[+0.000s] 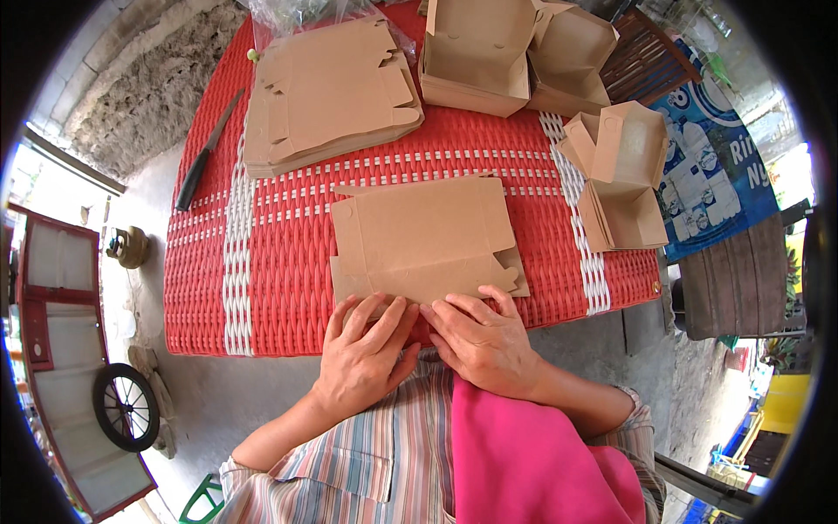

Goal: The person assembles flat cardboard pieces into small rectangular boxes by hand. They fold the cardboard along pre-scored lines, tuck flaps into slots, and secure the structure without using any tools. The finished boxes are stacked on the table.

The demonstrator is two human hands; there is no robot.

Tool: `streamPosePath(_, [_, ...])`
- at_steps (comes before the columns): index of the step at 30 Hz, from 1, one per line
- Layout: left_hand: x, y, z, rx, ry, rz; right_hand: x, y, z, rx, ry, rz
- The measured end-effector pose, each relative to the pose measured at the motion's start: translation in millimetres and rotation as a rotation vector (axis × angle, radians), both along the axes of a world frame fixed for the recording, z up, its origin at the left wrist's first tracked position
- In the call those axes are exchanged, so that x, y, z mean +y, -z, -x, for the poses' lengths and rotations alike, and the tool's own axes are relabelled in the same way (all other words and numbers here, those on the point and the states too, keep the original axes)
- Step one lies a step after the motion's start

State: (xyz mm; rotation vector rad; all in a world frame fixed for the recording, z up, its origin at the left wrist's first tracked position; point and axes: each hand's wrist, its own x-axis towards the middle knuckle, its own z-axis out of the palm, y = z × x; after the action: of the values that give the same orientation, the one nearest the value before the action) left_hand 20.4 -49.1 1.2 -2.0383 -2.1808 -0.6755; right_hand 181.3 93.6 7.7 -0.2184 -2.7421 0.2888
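Two hands, the left hand (365,348) and the right hand (485,341), rest lightly bent, slightly parted fingers along the near edge of one flat cardboard blank (421,229); whether they pinch it I cannot tell; matte brown, creased and notch-tabbed, it lies near the front of one red-and-white woven tabletop (288,271); beyond are one stack of blanks (332,87), three open boxes (572,48), one dark-handled knife (206,152).

left hand (362,345): below left of centre, back up, fingers bent
right hand (484,341): below right of centre, back up, fingers bent
left forearm (286,430): slanting in from lower left
right forearm (580,400): from lower right
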Motion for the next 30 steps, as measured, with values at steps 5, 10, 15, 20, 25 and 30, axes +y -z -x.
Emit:
streamPosePath(5, [-5, -3, 4, 0.017, -0.033, 0.020, 5, -2, -1, 0.004, -0.008, 0.006])
streamPosePath(10, [-20, -6, 13, 0.060, -0.086, 0.057, 16, -3, -11, 0.031, 0.046, 0.002])
streamPosePath(15, [-29, -5, 17, 0.106, -0.097, 0.046, 29, -3, -24, 0.059, 0.089, -0.009])
streamPosePath(20, [-28, -2, 17, 0.039, -0.096, 0.021, 40, -1, -40, 0.090, 0.139, -0.027])
streamPosePath(25, [-27, -1, 15, -0.090, -0.109, -0.033, 58, -9, -47, 0.192, 0.237, 0.247])
streamPosePath(30, [-22, -13, 34, 0.011, -0.097, -0.031, 85, 9, -47, 0.216, 0.307, 0.344])
